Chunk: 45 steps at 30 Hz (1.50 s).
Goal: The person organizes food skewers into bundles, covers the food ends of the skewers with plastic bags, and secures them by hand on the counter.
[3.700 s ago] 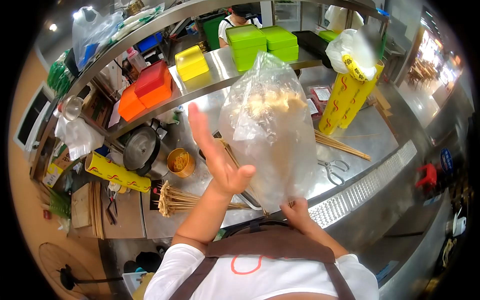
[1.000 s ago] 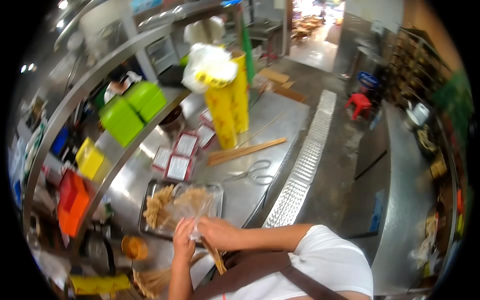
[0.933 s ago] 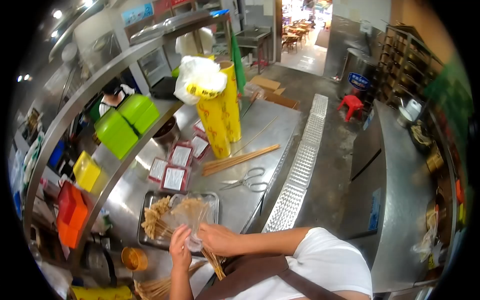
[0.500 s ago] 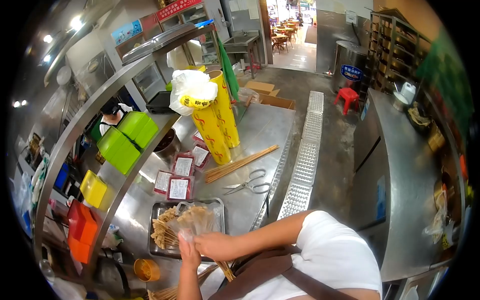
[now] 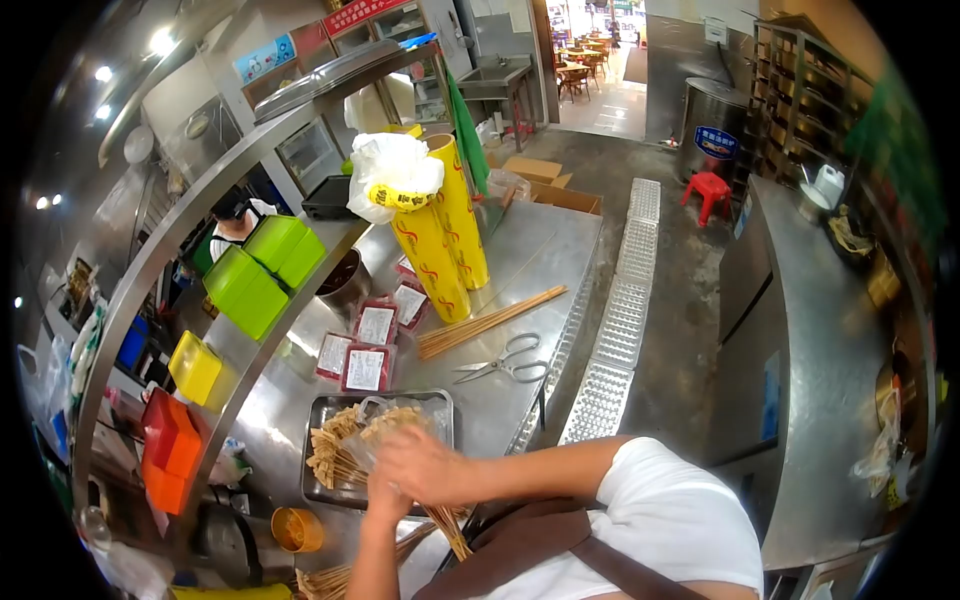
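A clear plastic bag (image 5: 440, 408) covers the food ends of a bundle of skewers (image 5: 450, 532), whose bare sticks come out below my hands. My left hand (image 5: 386, 496) is closed around the bundle, its fingers partly hidden by my right hand. Blurred by motion, my right hand (image 5: 425, 466) crosses over it, with fingers curled on the bag at the bundle's neck. Beneath lies a metal tray (image 5: 308, 455) holding more skewers (image 5: 335, 455) with pale, folded food on their ends. Loose skewers (image 5: 325, 580) rest by the counter's near edge.
Scissors (image 5: 505, 366) and bare sticks (image 5: 490, 322) lie on the steel counter (image 5: 560, 245). Beyond the tray are labelled red packets (image 5: 366, 368) and tall yellow rolls (image 5: 432, 262). An orange cup (image 5: 297, 530) stands at left, below a shelf with coloured boxes (image 5: 245, 295). A person (image 5: 232, 225) is behind it.
My right hand has moved up and left over the bag, covering part of my left hand. The bundle stays over the tray. The whole view has shifted slightly.
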### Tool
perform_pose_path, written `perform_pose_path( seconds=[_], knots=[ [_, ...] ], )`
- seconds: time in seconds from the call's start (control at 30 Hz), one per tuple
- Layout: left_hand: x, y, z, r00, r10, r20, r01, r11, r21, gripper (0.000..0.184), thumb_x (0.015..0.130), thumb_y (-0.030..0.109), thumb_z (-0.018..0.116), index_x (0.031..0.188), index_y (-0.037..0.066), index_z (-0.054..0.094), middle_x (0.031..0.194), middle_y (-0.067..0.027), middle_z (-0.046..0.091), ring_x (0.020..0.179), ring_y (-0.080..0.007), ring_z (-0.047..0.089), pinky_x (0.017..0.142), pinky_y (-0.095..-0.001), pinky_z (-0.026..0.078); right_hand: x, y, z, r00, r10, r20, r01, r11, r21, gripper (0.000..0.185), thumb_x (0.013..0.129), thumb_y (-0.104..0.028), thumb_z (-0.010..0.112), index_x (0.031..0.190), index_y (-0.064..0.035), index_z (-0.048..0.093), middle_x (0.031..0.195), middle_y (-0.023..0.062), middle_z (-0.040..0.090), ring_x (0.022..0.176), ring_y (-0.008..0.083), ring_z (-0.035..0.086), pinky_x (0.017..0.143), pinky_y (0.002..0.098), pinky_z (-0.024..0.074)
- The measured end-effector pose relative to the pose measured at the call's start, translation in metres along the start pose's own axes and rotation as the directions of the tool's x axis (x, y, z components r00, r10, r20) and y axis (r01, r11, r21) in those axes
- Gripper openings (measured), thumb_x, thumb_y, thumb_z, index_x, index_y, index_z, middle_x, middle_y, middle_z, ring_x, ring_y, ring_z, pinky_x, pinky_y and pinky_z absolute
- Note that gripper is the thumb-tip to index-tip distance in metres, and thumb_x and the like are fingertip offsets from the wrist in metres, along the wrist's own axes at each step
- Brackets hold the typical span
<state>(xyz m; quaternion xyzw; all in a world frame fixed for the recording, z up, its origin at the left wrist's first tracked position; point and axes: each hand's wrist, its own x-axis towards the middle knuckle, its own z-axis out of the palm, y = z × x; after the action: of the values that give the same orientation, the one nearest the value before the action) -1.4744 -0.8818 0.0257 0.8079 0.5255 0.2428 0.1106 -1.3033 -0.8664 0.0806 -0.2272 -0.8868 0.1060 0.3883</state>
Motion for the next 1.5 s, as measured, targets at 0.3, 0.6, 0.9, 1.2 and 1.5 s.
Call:
perform_pose_path(
  seconds=[0.3, 0.6, 0.9, 1.2, 1.5],
  knots=[
    [0.006, 0.02, -0.04, 0.914, -0.299, 0.276, 0.405, 0.621, -0.671, 0.028, 0.09, 0.02, 0.054, 0.107, 0.0, 0.065, 0.086, -0.0045, 0.067, 0.084, -0.0112, 0.058, 0.079, -0.0254, 0.045, -0.034, 0.041, 0.014, 0.995, 0.092, 0.03, -0.095, 0.984, 0.151, 0.017, 0.087, -0.023, 0.053, 0.082, -0.0083, 0.06, 0.077, 0.0114, 0.059, 0.073, 0.032, 0.057, 0.064, 0.0419, 0.0468],
    [0.003, 0.029, -0.02, 0.985, -0.124, -0.119, 0.087, 0.958, -0.273, 0.006, 0.069, 0.002, 0.064, 0.075, 0.002, 0.062, 0.082, -0.0093, 0.06, 0.076, -0.0278, 0.058, 0.068, -0.035, 0.046, 0.005, 0.068, 0.023, 0.976, 0.08, 0.203, -0.193, 0.754, 0.627, 0.02, 0.089, -0.006, 0.047, 0.105, -0.0008, 0.057, 0.105, 0.0109, 0.059, 0.1, 0.0226, 0.056, 0.088, 0.0318, 0.0429],
    [0.01, 0.019, -0.007, 0.791, 0.177, -0.586, -0.115, 0.983, 0.142, 0.024, 0.056, 0.0, 0.064, 0.078, 0.006, 0.055, 0.084, -0.0058, 0.057, 0.076, -0.025, 0.056, 0.069, -0.0388, 0.044, 0.035, 0.105, 0.032, 0.621, -0.062, 0.781, -0.647, 0.522, 0.556, 0.034, 0.082, -0.003, 0.051, 0.116, -0.0039, 0.057, 0.104, 0.0049, 0.062, 0.096, 0.0124, 0.056, 0.085, 0.0256, 0.0436],
    [-0.003, 0.016, -0.021, 0.883, 0.147, -0.446, -0.035, 0.967, 0.251, 0.021, 0.069, 0.018, 0.069, 0.068, 0.007, 0.052, 0.068, -0.0056, 0.045, 0.067, -0.0244, 0.049, 0.073, -0.0383, 0.038, 0.033, 0.07, 0.015, 0.978, -0.171, 0.121, 0.165, 0.985, 0.058, 0.018, 0.073, -0.003, 0.059, 0.091, -0.005, 0.061, 0.08, 0.0087, 0.059, 0.077, 0.0257, 0.057, 0.068, 0.0355, 0.0454],
    [-0.049, 0.006, -0.005, 0.908, -0.087, -0.411, 0.128, 0.989, 0.074, 0.022, 0.084, 0.014, 0.061, 0.066, 0.004, 0.053, 0.063, -0.0095, 0.048, 0.064, -0.0278, 0.048, 0.071, -0.0368, 0.038, -0.029, 0.142, 0.034, 0.989, 0.017, 0.145, 0.002, 0.992, -0.127, 0.014, 0.075, -0.006, 0.058, 0.088, -0.005, 0.061, 0.075, 0.0135, 0.059, 0.073, 0.031, 0.058, 0.064, 0.0413, 0.0452]
  ],
)
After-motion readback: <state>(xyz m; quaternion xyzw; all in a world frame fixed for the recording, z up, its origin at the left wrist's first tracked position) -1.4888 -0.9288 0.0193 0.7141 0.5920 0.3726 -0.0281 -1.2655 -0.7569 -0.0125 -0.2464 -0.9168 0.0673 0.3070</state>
